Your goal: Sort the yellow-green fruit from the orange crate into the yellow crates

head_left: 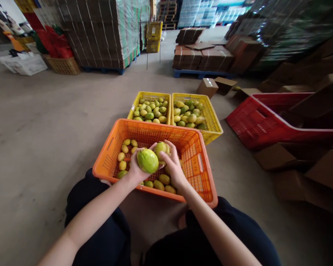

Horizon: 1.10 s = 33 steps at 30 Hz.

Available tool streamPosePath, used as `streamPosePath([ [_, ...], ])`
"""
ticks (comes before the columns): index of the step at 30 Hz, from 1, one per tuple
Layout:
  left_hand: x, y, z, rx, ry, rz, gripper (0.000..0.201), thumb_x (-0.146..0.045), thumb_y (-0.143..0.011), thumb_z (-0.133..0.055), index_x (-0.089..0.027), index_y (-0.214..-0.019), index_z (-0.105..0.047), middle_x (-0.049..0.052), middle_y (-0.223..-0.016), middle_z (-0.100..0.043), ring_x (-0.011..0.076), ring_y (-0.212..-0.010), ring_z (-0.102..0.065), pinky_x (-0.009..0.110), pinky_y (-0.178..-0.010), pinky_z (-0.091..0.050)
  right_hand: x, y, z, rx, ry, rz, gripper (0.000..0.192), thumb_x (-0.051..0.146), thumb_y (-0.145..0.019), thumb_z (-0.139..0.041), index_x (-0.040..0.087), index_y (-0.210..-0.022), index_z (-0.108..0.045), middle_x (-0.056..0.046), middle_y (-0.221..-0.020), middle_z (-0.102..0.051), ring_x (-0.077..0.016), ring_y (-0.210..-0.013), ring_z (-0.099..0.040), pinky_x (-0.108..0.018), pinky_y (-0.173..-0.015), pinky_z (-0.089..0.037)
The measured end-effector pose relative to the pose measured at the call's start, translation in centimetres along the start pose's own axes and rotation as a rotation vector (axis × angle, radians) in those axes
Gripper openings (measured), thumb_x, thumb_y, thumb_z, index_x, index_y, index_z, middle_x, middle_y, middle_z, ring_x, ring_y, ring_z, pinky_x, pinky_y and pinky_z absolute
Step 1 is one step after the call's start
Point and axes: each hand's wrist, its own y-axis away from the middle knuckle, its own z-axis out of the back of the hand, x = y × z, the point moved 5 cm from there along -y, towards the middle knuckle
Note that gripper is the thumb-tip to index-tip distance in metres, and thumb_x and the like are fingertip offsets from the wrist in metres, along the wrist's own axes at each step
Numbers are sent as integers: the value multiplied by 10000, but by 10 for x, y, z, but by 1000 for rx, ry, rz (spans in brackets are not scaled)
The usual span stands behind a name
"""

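Note:
Over the orange crate (111, 147), my left hand (134, 170) is palm up, its fingers under a large green lemon (147, 161). My right hand (174, 168) grips a second yellow-green lemon (161, 150) between thumb and fingers, close beside the first. The left fingertips reach behind this second lemon; whether they touch it is hidden. Small yellow lemons (122, 165) lie along the crate's left side, and larger greenish ones (158, 184) along its near side. My hands cover part of the crate's middle.
Two yellow crates of lemons (152, 109) (190, 114) stand against the orange crate's far side. A red crate (249, 118) and cardboard boxes (288, 159) are at the right. Wrapped pallet stacks (94, 33) and flattened cardboard on a blue pallet (191, 73) stand farther back.

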Motion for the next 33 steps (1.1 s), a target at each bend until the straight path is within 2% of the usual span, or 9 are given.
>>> streamPosePath([
  [3, 0, 0, 12, -174, -86, -107, 179, -349, -740, -593, -178, -690, -593, -1, -624, -614, 145, -593, -598, 247, -588, -461, 5, 14, -20, 217, 325, 197, 761, 568, -662, -775, 253, -1306, -519, -127, -1534, -324, -348, -1432, -291, -516, -1158, -277],
  [5, -2, 0, 18, -240, -143, -151, 240, -367, -760, -613, -183, -624, -543, -22, -552, -557, 124, -521, -551, 236, -532, -427, 6, 21, -26, 223, 489, 296, 747, 568, -634, -802, 235, -1259, -564, -154, -1566, -261, -395, -1461, -212, -573, -1155, -264],
  [8, -5, -4, 20, -231, -182, -143, 236, -375, -802, -597, -178, -674, -588, -6, -612, -611, 146, -600, -605, 246, -597, -469, 9, 27, -28, 175, 587, 447, 674, 532, -658, -802, 213, -1213, -591, -185, -1520, -362, -413, -1449, -245, -609, -1136, -285],
  [11, -11, -10, 14, -149, -172, -109, 274, -413, -817, -566, -155, -826, -658, 44, -747, -681, 208, -785, -669, 289, -739, -512, 16, 33, -29, 208, 565, 573, 637, 442, -660, -823, 230, -1216, -595, -169, -1361, -565, -405, -1379, -390, -603, -1121, -309],
  [13, -20, -12, 10, -137, -148, -138, 312, -444, -808, -551, -154, -839, -663, 55, -748, -681, 218, -794, -673, 311, -753, -520, 20, 35, -27, 211, 498, 553, 625, 379, -671, -822, 261, -1235, -581, -136, -1269, -635, -373, -1273, -519, -556, -1076, -386],
  [16, -36, -9, 6, -159, -159, -252, 275, -426, -775, -552, -172, -706, -632, 25, -638, -629, 174, -667, -645, 285, -684, -514, 25, 32, -15, 110, 384, 442, 600, 323, -664, -828, 291, -1205, -571, -95, -1192, -666, -304, -1080, -632, -461, -960, -491],
  [20, -50, 1, -4, -89, -422, -453, 280, -383, -718, -540, -163, -568, -624, 39, -548, -586, 174, -609, -615, 263, -585, -466, 28, 24, -1, -30, 385, 420, 576, 313, -651, -840, 288, -1147, -549, -65, -1118, -665, -268, -1022, -633, -420, -925, -499],
  [26, -57, 16, -13, -65, -922, -822, 344, -366, -772, -484, -171, -549, -660, 49, -611, -666, 191, -651, -619, 286, -663, -451, 23, 20, -5, -29, 466, 491, 586, 366, -680, -823, 271, -1165, -509, -63, -1125, -654, -259, -1023, -643, -412, -903, -525],
  [33, -59, 24, -21, 1, -1040, -897, 377, -321, -810, -424, -177, -564, -670, 40, -633, -685, 176, -632, -607, 285, -652, -437, 23, 21, -7, -40, 501, 598, 609, 393, -699, -815, 271, -1196, -483, -67, -1125, -653, -258, -1023, -655, -411, -884, -549],
])
